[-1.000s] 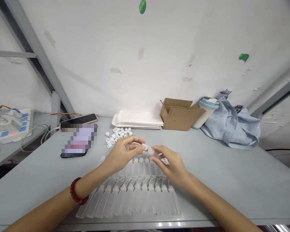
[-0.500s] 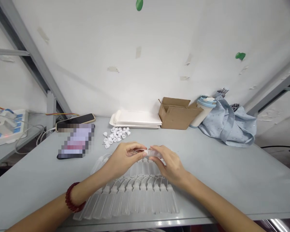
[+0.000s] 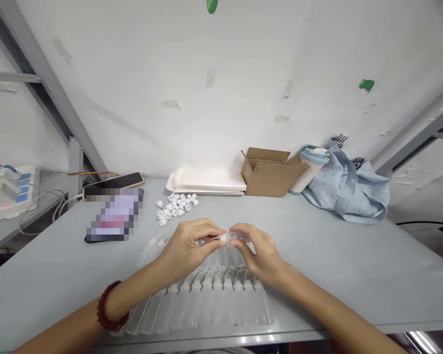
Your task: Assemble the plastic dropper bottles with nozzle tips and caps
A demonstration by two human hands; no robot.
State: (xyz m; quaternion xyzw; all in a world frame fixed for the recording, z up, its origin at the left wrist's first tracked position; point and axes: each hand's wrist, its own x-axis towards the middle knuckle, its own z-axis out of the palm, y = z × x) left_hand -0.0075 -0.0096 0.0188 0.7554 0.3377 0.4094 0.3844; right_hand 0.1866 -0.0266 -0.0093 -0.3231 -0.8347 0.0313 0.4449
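Near the middle of the grey table, my left hand (image 3: 197, 243) pinches a small white cap (image 3: 223, 238) between thumb and fingertips. My right hand (image 3: 258, 248) is closed on a clear plastic bottle (image 3: 241, 237), held roughly level, its neck end at the cap. Below my hands lies a row of similar clear bottles (image 3: 205, 307) with white caps and thin curved tubes. A second row (image 3: 149, 250) lies behind it, partly hidden by my left hand and forearm. A pile of loose white caps (image 3: 174, 212) sits beyond my left hand.
White flat packets (image 3: 210, 181) are stacked by the wall, beside an open cardboard box (image 3: 271, 178). A lidded cup (image 3: 310, 169) and a light blue bag (image 3: 349, 189) stand at the right. Two phones (image 3: 114, 216) (image 3: 114, 184) and a power strip (image 3: 11, 191) are at the left.
The white cap between my hands now shows more clearly, and my fingertips have shifted slightly on it. The camera view has moved a little.
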